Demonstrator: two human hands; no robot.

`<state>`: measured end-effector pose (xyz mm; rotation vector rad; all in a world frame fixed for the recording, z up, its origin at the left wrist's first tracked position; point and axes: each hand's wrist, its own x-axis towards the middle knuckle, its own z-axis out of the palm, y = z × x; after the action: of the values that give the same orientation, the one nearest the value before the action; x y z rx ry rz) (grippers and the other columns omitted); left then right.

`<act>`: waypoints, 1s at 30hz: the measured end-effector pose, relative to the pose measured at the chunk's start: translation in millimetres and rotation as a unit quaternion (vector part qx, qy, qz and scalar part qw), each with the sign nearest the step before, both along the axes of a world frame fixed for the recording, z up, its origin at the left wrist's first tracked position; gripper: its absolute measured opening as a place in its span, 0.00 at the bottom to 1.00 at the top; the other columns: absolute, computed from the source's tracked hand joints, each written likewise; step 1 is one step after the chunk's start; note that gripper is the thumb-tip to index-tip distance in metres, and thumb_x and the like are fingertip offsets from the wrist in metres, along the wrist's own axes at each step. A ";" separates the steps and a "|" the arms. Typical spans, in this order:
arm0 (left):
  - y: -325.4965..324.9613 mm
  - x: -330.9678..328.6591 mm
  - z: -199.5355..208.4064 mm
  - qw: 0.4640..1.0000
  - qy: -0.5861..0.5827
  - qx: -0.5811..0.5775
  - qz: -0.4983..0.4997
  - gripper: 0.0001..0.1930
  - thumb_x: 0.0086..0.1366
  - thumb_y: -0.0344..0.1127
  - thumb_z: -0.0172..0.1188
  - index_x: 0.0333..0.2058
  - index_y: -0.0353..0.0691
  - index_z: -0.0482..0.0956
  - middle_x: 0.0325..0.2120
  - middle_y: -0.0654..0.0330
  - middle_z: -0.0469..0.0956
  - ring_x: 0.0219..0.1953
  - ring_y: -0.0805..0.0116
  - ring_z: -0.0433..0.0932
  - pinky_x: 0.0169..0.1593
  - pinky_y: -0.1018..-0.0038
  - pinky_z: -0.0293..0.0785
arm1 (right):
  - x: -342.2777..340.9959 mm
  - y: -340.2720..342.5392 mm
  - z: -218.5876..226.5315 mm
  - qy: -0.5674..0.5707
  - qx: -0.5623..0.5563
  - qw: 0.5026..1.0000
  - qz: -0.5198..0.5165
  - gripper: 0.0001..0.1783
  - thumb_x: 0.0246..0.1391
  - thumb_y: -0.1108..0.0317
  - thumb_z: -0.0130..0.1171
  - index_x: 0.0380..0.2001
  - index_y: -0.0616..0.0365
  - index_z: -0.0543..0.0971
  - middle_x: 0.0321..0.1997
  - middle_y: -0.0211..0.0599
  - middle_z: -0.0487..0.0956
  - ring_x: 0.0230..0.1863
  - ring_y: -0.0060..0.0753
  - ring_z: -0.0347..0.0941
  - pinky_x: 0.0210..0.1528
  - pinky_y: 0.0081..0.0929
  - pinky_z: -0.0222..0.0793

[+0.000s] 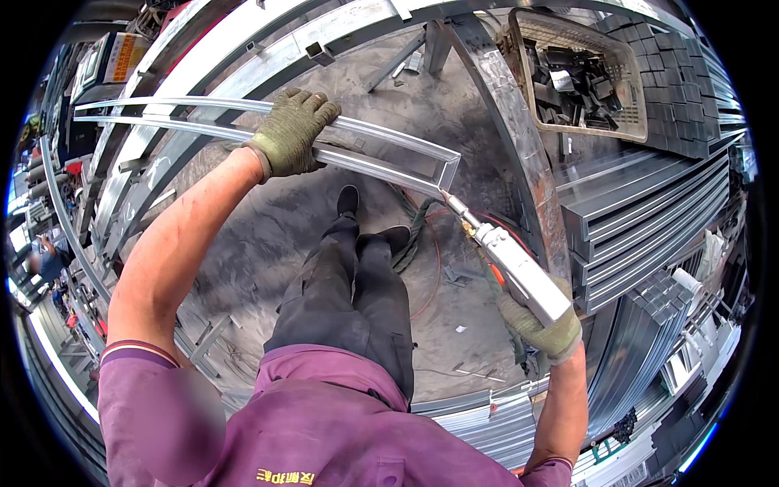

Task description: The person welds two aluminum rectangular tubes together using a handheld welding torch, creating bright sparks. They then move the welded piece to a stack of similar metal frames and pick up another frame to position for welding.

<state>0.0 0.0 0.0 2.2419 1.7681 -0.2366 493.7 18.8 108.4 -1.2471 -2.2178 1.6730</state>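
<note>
Grey floor [247,252] lies below the left hand [299,134], fingers curled round a metal frame [398,139]; right hand [540,327], fingers wrapping a white tool [519,270], seems working its corner, next needing steadiness.

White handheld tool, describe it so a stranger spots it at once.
Find the steel beam slanting down right of centre, then the gloved right hand by its lower end. It holds the white handheld tool, nozzle pointing at the metal frame; its blocky white body sets it apart from the stacked grey profiles.
</note>
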 end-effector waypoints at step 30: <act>-0.7 -1.5 -3.1 1.000 0.001 0.019 -0.001 0.47 0.41 0.47 0.84 0.62 0.43 0.76 0.55 0.52 0.79 0.63 0.47 0.76 0.73 0.49 0.64 | -3.6 5.1 3.9 -0.004 0.043 0.999 0.020 0.22 0.49 0.71 0.80 0.49 0.62 0.87 0.36 0.39 0.88 0.34 0.37 0.87 0.38 0.33 0.81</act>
<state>-1.5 -0.7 -3.1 2.2710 1.7852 -0.2074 490.1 23.9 112.3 -1.2008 -2.3073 1.5705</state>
